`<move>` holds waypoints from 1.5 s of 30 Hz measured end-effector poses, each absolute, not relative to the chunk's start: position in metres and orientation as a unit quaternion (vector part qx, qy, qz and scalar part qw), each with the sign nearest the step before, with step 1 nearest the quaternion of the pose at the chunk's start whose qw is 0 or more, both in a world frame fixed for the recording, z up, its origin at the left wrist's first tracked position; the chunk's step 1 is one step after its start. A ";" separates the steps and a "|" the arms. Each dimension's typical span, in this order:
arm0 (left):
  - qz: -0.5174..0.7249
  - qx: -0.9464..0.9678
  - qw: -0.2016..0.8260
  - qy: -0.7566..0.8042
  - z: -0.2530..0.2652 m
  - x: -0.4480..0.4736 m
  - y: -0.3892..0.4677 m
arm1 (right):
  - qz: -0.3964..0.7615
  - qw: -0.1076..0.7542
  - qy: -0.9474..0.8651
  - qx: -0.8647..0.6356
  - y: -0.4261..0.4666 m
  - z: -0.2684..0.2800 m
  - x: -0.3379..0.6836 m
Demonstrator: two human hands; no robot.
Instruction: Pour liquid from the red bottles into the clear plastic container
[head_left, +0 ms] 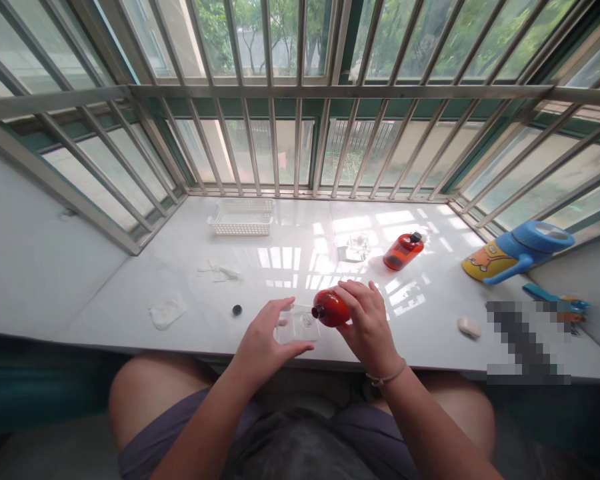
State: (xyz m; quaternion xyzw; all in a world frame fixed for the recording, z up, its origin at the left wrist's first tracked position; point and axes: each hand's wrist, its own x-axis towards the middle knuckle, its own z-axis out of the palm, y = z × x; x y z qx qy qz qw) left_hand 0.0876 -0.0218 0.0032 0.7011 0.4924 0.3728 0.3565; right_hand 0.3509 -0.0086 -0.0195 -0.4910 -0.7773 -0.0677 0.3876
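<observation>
My right hand [369, 320] is wrapped round a red bottle [334, 308], tipped so that its uncapped dark neck points left. Just under that neck is a small clear plastic box [300, 325], with something round and clear showing in it. My left hand [267, 337] holds the box from its left side, thumb along the near edge and fingers at the far edge. Whether liquid is flowing from the bottle I cannot tell. A black cap [237, 310] lies on the white counter [130, 293], left of my left hand.
A second red bottle [404, 251], with a black cap on, lies or leans beyond my right hand. Left of it is a crumpled clear wrapper [356, 248]. A white basket [243, 219], string [221, 272], tissue [167, 313], pale stone-like lump [469, 327] and blue-yellow flask [517, 252] surround the area. Metal bars [300, 147] stand behind.
</observation>
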 end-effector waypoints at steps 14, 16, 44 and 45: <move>0.373 0.660 0.418 0.500 0.001 0.088 -0.021 | -0.082 0.360 -0.800 -0.473 -0.005 -0.007 0.356; 0.373 0.655 0.424 0.502 0.001 0.089 -0.021 | -0.088 0.357 -0.802 -0.471 -0.004 -0.004 0.357; 0.371 0.593 0.498 0.512 -0.009 0.091 -0.019 | -0.140 0.352 -0.807 -0.453 0.001 0.014 0.354; 0.372 0.592 0.499 0.512 -0.009 0.091 -0.019 | -0.142 0.349 -0.808 -0.452 0.001 0.014 0.354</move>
